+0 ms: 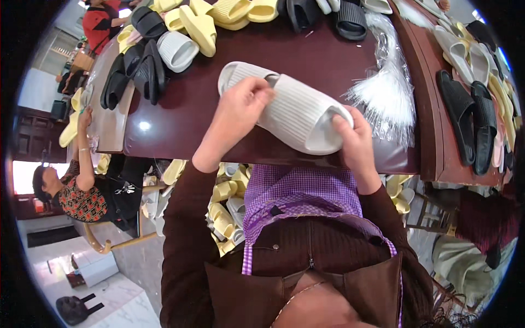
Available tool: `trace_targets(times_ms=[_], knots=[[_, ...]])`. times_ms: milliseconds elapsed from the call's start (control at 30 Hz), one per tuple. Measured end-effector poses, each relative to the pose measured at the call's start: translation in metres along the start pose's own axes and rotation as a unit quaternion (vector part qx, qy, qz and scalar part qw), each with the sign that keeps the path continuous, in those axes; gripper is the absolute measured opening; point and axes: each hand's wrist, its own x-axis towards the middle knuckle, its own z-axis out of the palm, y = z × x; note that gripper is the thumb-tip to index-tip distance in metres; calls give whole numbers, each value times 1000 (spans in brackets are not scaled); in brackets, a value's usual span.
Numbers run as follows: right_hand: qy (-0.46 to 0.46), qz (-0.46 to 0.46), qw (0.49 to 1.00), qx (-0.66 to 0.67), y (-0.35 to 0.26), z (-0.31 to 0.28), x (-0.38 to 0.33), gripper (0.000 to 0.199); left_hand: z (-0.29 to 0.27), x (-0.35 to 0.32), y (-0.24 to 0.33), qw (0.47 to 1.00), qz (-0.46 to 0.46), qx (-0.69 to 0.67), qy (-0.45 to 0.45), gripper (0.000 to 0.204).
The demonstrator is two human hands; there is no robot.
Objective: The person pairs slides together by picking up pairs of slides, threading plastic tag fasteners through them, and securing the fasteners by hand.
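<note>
A pair of light grey ribbed slide sandals (298, 104) is held over the near part of the dark red table, side by side and overlapping. My right hand (355, 134) grips the nearer slide at its open end, thumb on top and fingers round the edge. My left hand (243, 106) is closed in a pinch beside the straps, where the two slides meet. Whatever lies between its fingertips is too small or hidden to make out. To the right lies a bundle of thin white plastic strands (385, 98) in clear wrapping.
Yellow slides (199, 27), black slides (149, 71) and a grey slide (178, 51) line the table's far left. More black slides (470, 120) lie on the adjoining table at right. A co-worker (82, 191) at left holds yellow slides. Several slides (223, 218) are heaped below the table.
</note>
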Motion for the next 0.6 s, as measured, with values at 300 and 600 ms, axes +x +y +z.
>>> trace_targets(times_ms=[300,600], knots=[[31,79,979,183,11,-44,-18,30,-32,-10,-100,968,-158,-62,186,27],[-42,82,993,75,5,-19,-28,31,-33,-26,-109,915,-231,-280,178,26]])
